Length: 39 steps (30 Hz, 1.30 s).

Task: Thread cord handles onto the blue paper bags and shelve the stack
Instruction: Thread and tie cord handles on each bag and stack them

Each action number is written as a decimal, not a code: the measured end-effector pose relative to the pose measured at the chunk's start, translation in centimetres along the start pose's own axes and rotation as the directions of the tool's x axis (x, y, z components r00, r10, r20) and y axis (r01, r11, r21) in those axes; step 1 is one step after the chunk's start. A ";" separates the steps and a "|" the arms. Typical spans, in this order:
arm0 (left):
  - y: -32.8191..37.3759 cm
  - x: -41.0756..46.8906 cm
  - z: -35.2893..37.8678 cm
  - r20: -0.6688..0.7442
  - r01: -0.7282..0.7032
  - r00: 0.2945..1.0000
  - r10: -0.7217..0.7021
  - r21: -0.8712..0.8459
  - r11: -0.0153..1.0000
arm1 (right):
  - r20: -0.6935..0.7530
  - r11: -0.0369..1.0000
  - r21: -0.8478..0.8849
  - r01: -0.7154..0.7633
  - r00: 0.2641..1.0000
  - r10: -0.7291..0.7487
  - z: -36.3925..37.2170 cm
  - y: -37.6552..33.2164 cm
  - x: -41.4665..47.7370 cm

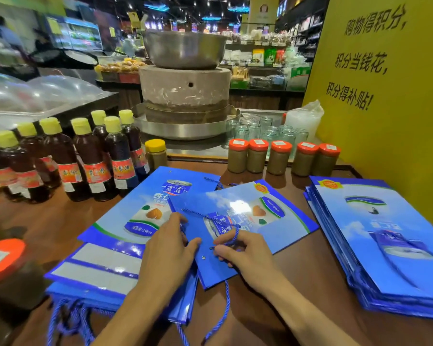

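To your right stands a tall yellow board point(385, 108) with black writing, and under everything runs the brown wooden table point(305, 275). At the table's far edge sits a stone mill point(185, 88) with a steel bowl on top. One stack of flat blue bags point(390, 245) lies on the right, well apart from your hands. A second stack point(95, 268) lies on the left, with cords trailing from its near end. Dark bottles point(90, 161) with yellow caps line the far left, and orange-lidded jars point(278, 157) stand in a row at the back.

The blue paper bag point(280, 221) you are working on lies flat in the middle, slanted and overlapping another bag. Your left hand point(166, 248) holds it at the left edge, thumb stretched flat on its face and the other fingers curled close together. Your right hand point(245, 255) pinches the blue cord point(227, 295) between thumb and forefinger, with a loop wound over the forefinger. The cord's dark tip points at the metal eyelet point(203, 257), just beside it and not through.
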<state>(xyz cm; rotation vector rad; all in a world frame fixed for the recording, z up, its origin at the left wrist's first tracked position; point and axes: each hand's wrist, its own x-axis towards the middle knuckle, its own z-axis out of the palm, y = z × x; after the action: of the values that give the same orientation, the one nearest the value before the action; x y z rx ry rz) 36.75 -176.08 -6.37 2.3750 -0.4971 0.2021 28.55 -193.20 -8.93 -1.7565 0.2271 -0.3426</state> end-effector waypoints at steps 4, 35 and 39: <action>-0.4 0.1 -0.2 0.069 -0.039 0.997 0.038 0.015 0.999 | 0.044 0.989 -0.132 0.062 0.997 -0.056 0.5 0.5 -0.3; -1.4 1.5 0.0 0.071 -0.252 0.963 0.259 -0.090 0.963 | 0.017 0.985 -0.163 0.059 0.998 -0.057 0.8 0.8 -0.8; -1.1 1.3 -0.2 0.024 -0.259 0.965 0.263 -0.096 0.961 | 0.034 0.984 -0.180 0.003 0.999 0.003 0.7 0.9 -0.8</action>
<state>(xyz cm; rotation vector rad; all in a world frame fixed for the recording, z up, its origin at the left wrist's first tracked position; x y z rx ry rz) 38.35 -175.58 -6.57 2.2217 -0.8210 0.2497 28.09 -192.50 -10.00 -1.9389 0.2395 -0.2991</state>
